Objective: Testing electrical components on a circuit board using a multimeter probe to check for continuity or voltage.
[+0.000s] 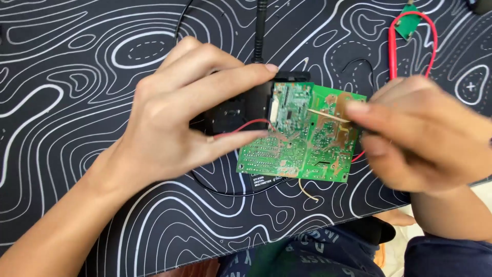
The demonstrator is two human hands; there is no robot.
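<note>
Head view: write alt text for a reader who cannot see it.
A left hand holds a green circuit board above a black mat with white wavy lines, while the blurred right hand touches a thin probe to it. A red wire loops behind.

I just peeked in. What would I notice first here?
A bright green circuit board sits mid-picture, with the left hand pinching its left edge. The right hand touches it with a thin stick. Underneath lies a black mat covered in swirly white lines.
</note>
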